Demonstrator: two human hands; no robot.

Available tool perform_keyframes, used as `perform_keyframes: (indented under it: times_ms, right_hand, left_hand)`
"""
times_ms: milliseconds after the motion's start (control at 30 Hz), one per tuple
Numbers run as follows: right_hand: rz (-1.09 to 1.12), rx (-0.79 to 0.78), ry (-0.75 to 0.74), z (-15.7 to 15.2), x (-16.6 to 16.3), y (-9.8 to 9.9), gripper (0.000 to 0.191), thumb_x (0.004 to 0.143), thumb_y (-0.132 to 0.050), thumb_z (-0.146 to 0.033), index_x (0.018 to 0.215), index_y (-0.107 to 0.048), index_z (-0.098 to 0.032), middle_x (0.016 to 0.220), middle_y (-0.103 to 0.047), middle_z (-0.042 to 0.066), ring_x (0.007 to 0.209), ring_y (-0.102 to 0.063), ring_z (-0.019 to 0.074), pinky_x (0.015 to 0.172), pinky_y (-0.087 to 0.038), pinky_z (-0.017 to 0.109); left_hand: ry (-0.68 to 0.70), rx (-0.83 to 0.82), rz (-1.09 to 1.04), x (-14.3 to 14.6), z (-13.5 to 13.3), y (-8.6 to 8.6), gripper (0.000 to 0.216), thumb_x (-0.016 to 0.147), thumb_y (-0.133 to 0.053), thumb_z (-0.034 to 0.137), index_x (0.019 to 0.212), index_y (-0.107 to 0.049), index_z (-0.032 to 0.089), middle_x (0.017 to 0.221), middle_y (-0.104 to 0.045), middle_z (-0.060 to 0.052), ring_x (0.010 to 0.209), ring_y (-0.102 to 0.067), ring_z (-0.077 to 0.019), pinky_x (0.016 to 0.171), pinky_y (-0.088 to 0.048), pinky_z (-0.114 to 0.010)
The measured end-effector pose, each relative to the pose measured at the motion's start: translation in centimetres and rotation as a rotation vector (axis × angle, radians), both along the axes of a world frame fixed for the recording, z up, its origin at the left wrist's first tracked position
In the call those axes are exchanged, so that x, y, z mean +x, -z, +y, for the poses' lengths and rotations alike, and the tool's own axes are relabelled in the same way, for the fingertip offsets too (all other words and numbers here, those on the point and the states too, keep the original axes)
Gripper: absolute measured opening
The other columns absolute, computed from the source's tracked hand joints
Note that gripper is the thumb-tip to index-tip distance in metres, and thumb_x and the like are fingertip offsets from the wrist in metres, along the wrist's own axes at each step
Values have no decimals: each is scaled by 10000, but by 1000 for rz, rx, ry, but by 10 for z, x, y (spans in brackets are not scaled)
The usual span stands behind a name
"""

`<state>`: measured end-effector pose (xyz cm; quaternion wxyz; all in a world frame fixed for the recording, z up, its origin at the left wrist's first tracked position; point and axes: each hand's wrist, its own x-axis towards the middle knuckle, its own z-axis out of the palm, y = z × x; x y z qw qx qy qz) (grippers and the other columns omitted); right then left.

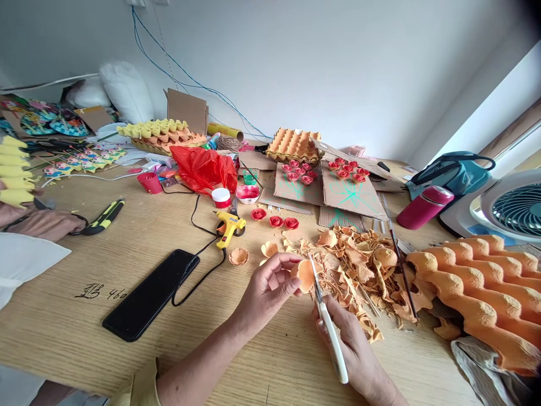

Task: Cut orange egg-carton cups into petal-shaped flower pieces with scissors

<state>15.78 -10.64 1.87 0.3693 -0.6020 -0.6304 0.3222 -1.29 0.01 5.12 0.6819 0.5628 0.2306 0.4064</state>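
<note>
Between the thumb and fingers of my left hand (273, 285) is an orange egg-carton cup (305, 275) with a rounded, petal-like edge. My right hand (349, 338) is closed around white-handled scissors (332, 338). The scissor blades point away from me and lie against the right side of the cup. Beyond my left hand, a cut flower-shaped cup (239, 256) and another cut cup (269, 248) rest on the table. A heap of orange carton scraps (359, 259) spreads just past my right hand.
A yellow glue gun (228, 226) and a black phone (147, 299) lie to the left. Red paper roses (276, 221) sit behind. At right are an orange egg tray (477, 282), a pink bottle (425, 207) and a fan (515, 203). A co-worker's hand (51, 225) is at far left.
</note>
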Motion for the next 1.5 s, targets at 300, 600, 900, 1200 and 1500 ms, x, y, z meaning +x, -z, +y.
perform_keyframes:
  times_ms: [300,600,900,1200,1500]
  right_hand:
    - [-8,9,29,3,-3,-3,341,981,-416,-496,794,-492,-221,702,-511,-15,645,-471,157,594,-399,267]
    - [-52,16,-10,2,3,2,272,974,-413,-467,888,-491,-222,821,-561,17,744,-517,191,685,-444,308]
    - [-44,16,14,2,0,2,350,994,-382,-497,797,-466,-220,724,-498,-14,660,-468,160,624,-388,283]
    - [-4,19,23,3,-2,1,342,994,-418,-477,792,-504,-214,694,-500,-17,627,-455,150,593,-386,269]
    - [-49,33,6,4,0,1,301,960,-443,-502,876,-502,-219,802,-557,8,722,-523,187,677,-431,307]
  left_hand:
    - [-15,22,-29,2,-3,-4,333,814,-747,292,1089,-597,178,1082,-682,-78,952,-660,-165,819,-560,-263]
    - [32,-3,18,3,-7,-10,289,755,-762,232,1002,-632,160,934,-676,-45,877,-644,-154,802,-563,-271]
    - [13,0,38,0,-2,-8,320,810,-724,325,1080,-636,177,1043,-681,-68,978,-654,-197,858,-544,-301]
    - [-41,-67,0,-1,0,-7,323,860,-666,394,1097,-620,179,1037,-621,-58,822,-622,-153,707,-582,-294]
    - [0,47,67,0,-2,-11,149,807,-677,228,935,-623,174,910,-628,-18,864,-614,-143,785,-506,-249]
